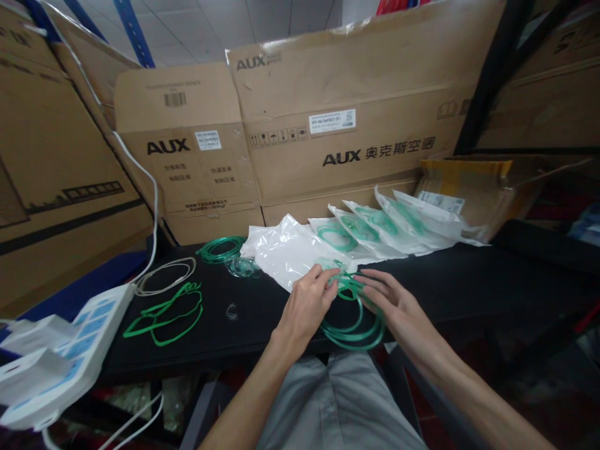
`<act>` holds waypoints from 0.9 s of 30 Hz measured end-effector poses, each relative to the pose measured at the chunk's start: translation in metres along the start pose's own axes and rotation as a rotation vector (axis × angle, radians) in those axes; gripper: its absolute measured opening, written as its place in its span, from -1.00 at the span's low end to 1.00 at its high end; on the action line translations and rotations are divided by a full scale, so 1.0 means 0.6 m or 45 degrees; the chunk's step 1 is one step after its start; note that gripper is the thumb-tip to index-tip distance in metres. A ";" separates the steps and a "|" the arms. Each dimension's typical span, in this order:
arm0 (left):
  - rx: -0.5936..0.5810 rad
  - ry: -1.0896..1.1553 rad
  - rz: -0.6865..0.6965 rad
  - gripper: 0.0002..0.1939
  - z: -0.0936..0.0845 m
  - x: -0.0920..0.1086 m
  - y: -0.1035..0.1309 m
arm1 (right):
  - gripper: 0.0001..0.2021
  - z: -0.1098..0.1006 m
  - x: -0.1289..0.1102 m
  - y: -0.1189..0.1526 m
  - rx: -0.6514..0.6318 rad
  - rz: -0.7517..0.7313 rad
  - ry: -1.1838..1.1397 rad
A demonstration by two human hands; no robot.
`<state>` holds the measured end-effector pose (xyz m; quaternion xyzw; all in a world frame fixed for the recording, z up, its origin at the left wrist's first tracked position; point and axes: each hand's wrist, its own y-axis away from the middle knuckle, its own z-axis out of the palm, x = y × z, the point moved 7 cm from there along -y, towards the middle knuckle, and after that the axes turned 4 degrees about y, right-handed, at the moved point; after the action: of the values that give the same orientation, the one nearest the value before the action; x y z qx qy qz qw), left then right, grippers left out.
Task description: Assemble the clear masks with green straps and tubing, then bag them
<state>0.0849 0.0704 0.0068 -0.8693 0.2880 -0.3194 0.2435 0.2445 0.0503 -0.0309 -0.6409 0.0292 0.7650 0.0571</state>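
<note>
A coil of clear green tubing (pixel 352 340) lies in front of me near the table's front edge, joined to a clear green piece like an oxygen mask (pixel 328 265). My left hand (pixel 307 300) is closed, its thumb and index finger pinching the green piece near the tubing's upper end. My right hand (pixel 391 303) lies over the coil's right side. Its fingers are stretched out and apart, the tips touching the green tubing; the thumb is hidden. Just behind the hands lies a white-and-clear plastic bag (pixel 284 250), partly under the green piece.
Several packed bags (pixel 375 228) with green tubing lean in a row. To the left are another green coil (pixel 220 249), a clear mask-like piece (pixel 242 267), green elastic straps (pixel 164 315), a whitish loop (pixel 166 276) and a power strip (pixel 89 337). Cardboard boxes (pixel 300 181) stand behind.
</note>
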 end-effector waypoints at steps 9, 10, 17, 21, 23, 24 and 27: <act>-0.011 -0.004 0.000 -0.71 -0.001 0.005 -0.002 | -0.40 -0.014 0.012 0.024 0.044 0.276 -0.294; -0.011 -0.007 -0.006 -0.71 -0.002 0.005 -0.003 | -0.41 -0.008 0.009 0.028 -0.018 0.286 -0.286; -0.020 0.057 -0.001 -0.67 -0.002 0.003 -0.002 | -0.24 0.015 0.007 0.033 -0.104 0.143 -0.122; 0.006 0.138 0.033 -0.66 -0.004 0.005 -0.001 | -0.32 0.021 0.011 0.025 -0.104 0.082 -0.089; 0.026 0.177 0.055 -0.69 -0.007 0.008 0.000 | -0.39 0.026 0.013 0.019 -0.119 0.074 -0.080; 0.030 0.195 0.073 -0.70 -0.008 0.011 0.000 | -0.41 0.029 0.013 0.017 -0.119 0.069 -0.082; 0.025 0.227 0.151 -0.70 -0.011 0.023 0.003 | -0.48 0.046 0.014 0.011 -0.126 0.064 -0.149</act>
<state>0.0883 0.0584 0.0156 -0.8165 0.3562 -0.3833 0.2440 0.2155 0.0475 -0.0344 -0.5963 0.0041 0.8027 0.0079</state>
